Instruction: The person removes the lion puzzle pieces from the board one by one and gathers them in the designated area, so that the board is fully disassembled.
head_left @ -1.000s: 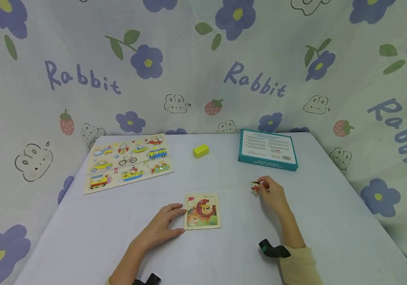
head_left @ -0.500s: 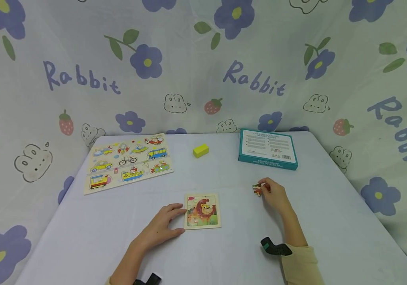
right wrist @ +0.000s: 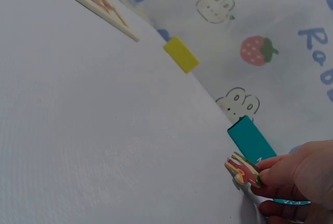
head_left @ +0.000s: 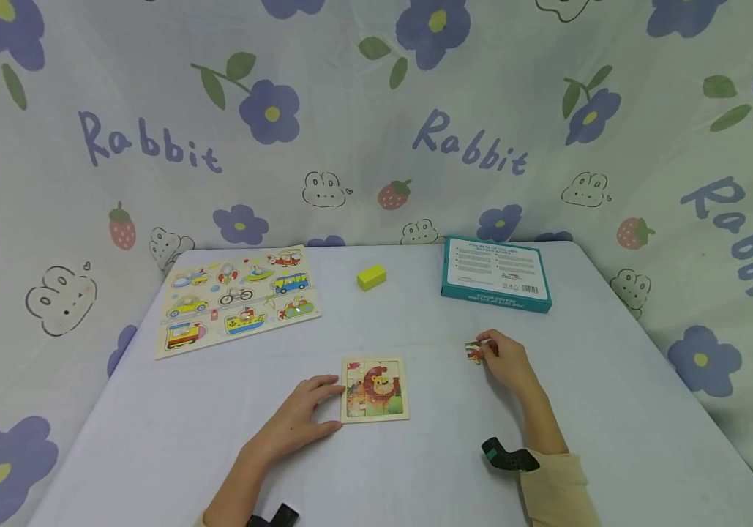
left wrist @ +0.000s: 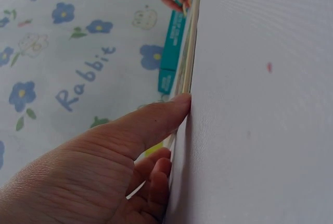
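My left hand [head_left: 302, 413] lies at the left edge of a small square lion puzzle [head_left: 405, 399], fingers relaxed, with thumb and fingertips right at its wooden frame. The left wrist view shows this puzzle [left wrist: 191, 52] edge-on beyond the thumb. Off to the right of it, my right hand [head_left: 506, 360] pinches a small jigsaw piece [head_left: 473, 352] between thumb and fingers. Red, green and cream show on the piece [right wrist: 243, 170] in the right wrist view, close over the white tabletop; its right end is hidden by the fingertips.
A vehicle peg puzzle board [head_left: 264, 300] lies at the back left. Behind the lion puzzle sits a yellow block [head_left: 372, 277]. The teal box [head_left: 496, 274] stands at the back right, beyond my right hand. A patterned curtain [head_left: 350, 110] hangs behind the table's far edge.
The jigsaw piece has turned a little in my right fingers, and that hand has shifted slightly towards me. My left hand and the lion puzzle stay in place.
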A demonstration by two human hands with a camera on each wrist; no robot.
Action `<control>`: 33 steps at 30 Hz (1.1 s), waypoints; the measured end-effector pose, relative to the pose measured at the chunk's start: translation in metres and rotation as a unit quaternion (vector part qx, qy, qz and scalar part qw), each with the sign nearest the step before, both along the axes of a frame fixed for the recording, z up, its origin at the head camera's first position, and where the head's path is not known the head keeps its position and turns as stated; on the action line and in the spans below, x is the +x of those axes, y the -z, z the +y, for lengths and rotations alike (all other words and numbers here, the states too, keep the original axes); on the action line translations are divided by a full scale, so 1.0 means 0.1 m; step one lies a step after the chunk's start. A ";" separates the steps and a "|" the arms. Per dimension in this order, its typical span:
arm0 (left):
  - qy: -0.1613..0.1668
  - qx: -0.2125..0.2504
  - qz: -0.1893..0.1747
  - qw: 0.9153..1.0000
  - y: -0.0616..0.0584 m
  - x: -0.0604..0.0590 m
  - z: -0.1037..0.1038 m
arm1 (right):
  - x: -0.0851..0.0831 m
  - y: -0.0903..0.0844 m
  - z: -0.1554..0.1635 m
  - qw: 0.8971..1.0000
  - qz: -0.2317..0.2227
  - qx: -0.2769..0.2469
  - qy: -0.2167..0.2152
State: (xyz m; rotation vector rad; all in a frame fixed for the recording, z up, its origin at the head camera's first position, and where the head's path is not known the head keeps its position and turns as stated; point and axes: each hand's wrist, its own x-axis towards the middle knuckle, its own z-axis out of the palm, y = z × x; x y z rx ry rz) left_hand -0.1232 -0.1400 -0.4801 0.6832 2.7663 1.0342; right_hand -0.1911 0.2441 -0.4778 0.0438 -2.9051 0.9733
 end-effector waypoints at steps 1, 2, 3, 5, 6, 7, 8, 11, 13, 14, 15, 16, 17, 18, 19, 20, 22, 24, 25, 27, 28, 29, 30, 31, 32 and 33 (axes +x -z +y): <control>-0.001 0.000 0.000 1.000 0.00 0.00 0.00 | 0.00 0.00 0.00 1.000 0.000 0.001 -0.001; -0.001 0.000 0.000 1.000 0.00 0.00 0.00 | 0.00 0.00 0.00 1.000 -0.001 0.001 -0.002; -0.002 0.000 0.000 1.000 0.00 0.00 0.00 | 0.00 0.00 -0.01 1.000 -0.001 0.001 -0.002; -0.003 -0.001 0.000 1.000 -0.01 0.00 0.00 | 0.00 -0.01 -0.01 1.000 0.001 0.000 -0.004; -0.003 -0.002 0.001 1.000 -0.01 0.00 0.00 | 0.00 -0.01 -0.01 1.000 0.002 0.000 -0.004; -0.003 -0.002 0.001 1.000 -0.01 0.00 0.00 | 0.00 -0.01 -0.01 1.000 0.003 0.000 -0.004; -0.003 -0.002 0.001 1.000 -0.01 0.01 0.00 | 0.00 -0.02 -0.01 1.000 0.004 -0.001 -0.004; -0.001 0.001 -0.002 1.000 -0.02 0.01 0.00 | 0.01 -0.02 -0.01 1.000 0.006 0.000 -0.007; 0.000 0.002 -0.003 1.000 -0.02 0.01 0.00 | 0.01 -0.02 -0.01 1.000 0.007 -0.001 -0.007; 0.001 0.002 -0.004 1.000 -0.02 0.01 0.00 | 0.01 -0.02 -0.01 1.000 0.008 -0.001 -0.009; 0.001 0.004 -0.005 1.000 -0.03 0.01 0.00 | 0.01 -0.02 -0.01 1.000 0.009 -0.001 -0.011; 0.000 0.003 -0.005 1.000 -0.03 0.01 0.00 | 0.01 -0.02 -0.01 1.000 0.010 -0.001 -0.010; -0.001 0.004 -0.005 1.000 -0.03 0.01 0.00 | 0.01 -0.02 -0.01 1.000 0.011 -0.002 -0.012; -0.001 0.004 -0.006 1.000 -0.03 0.00 0.00 | 0.00 -0.02 -0.01 1.000 0.013 -0.002 -0.013; -0.001 0.004 -0.005 1.000 -0.02 0.00 0.00 | 0.00 -0.02 -0.01 1.000 0.014 0.001 -0.014; 0.000 0.002 -0.004 1.000 -0.02 0.00 0.00 | 0.00 -0.02 -0.01 1.000 0.016 0.003 -0.014; 0.003 0.002 -0.004 1.000 -0.01 0.00 0.00 | 0.00 -0.03 -0.01 1.000 0.019 0.008 -0.015; 0.006 0.004 -0.004 1.000 -0.01 -0.01 0.00 | 0.00 -0.03 -0.01 1.000 0.019 0.011 -0.014; 0.007 0.004 -0.003 1.000 -0.01 -0.01 0.00 | 0.00 -0.04 -0.01 1.000 0.019 0.013 -0.013; 0.007 0.008 -0.004 1.000 -0.01 -0.01 0.01 | 0.01 -0.04 -0.01 1.000 0.017 0.014 -0.013; 0.007 0.008 -0.004 1.000 -0.01 -0.01 0.01 | 0.01 -0.04 -0.01 1.000 0.017 0.013 -0.012; 0.007 0.007 -0.003 1.000 -0.02 0.00 0.00 | 0.01 -0.05 -0.01 1.000 0.017 0.012 -0.011; 0.007 0.005 -0.003 1.000 -0.02 0.00 0.00 | 0.02 -0.05 -0.02 1.000 0.019 0.010 -0.011; 0.007 0.004 -0.003 1.000 -0.02 0.00 0.00 | 0.02 -0.05 -0.02 1.000 0.022 0.009 -0.012; 0.007 0.004 -0.004 1.000 -0.02 0.00 0.00 | 0.02 -0.06 -0.03 1.000 0.025 0.009 -0.013; 0.007 0.002 -0.004 1.000 -0.02 0.01 0.00 | 0.03 -0.07 -0.04 0.999 0.029 0.009 -0.016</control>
